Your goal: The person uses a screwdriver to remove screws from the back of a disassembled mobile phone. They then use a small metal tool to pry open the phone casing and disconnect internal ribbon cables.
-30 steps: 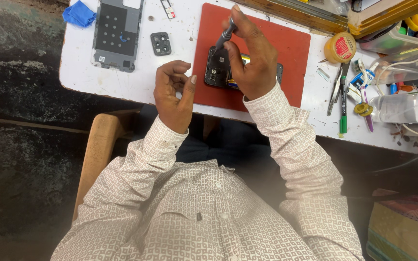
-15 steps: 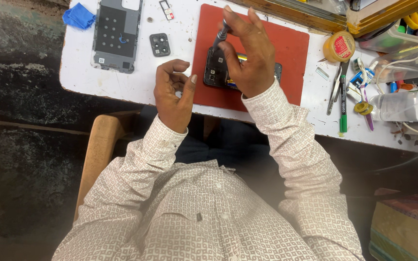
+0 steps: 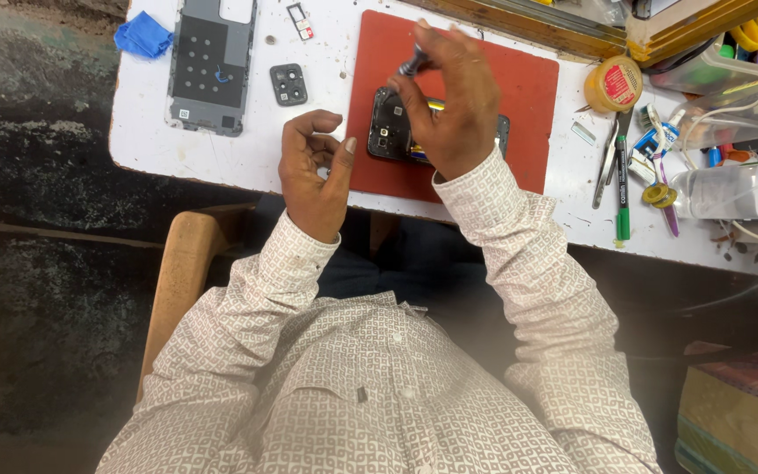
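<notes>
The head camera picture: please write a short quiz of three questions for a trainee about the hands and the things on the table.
1. True or false: the opened phone lies on the red mat.
2. What does the right hand hold above the phone?
A. a dark screwdriver
B. yellow scissors
C. a green pen
3. On which side of the mat does the grey back cover lie, in the picture?

Key
1. True.
2. A: the dark screwdriver is between its fingers. The left hand is curled at the table edge; whether it holds something cannot be told.
3. Left, near the small camera cover.
</notes>
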The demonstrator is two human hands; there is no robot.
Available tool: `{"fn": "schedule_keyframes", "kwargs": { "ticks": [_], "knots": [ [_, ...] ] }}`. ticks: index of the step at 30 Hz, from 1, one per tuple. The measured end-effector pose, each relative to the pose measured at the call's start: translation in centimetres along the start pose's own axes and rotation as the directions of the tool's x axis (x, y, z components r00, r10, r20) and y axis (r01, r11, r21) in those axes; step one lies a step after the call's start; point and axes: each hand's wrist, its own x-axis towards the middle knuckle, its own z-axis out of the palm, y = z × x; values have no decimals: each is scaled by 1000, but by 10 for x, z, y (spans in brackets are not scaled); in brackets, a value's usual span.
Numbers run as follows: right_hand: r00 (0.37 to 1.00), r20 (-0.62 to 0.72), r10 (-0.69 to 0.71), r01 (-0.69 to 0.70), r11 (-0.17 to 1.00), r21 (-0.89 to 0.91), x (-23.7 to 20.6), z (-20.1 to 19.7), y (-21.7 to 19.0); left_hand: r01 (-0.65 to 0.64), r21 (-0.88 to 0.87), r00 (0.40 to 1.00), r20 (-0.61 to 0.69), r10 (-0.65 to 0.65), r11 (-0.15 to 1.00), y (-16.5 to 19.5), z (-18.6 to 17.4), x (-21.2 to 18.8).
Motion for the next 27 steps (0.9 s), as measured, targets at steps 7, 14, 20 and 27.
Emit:
{"fn": "schedule_keyframes", "kwargs": {
  "ticks": [7,14,20,27],
  "knots": [
    [990,-8,-143,141,981,-133,2,-1,-5,15,28,1000,5,-15,999,3,1,1],
    [996,84,26,-37,991,129,3,-2,-6,-46,353,979,202,-28,935,19,-3,14],
    [992,79,-94,84,988,126,3,2,-8,-171,455,875,479,-78,874,27,-11,43],
    [999,-20,-36,37,998,54,-7,10,-11,-198,487,817,561,-132,851,21,-7,64]
  ]
}}
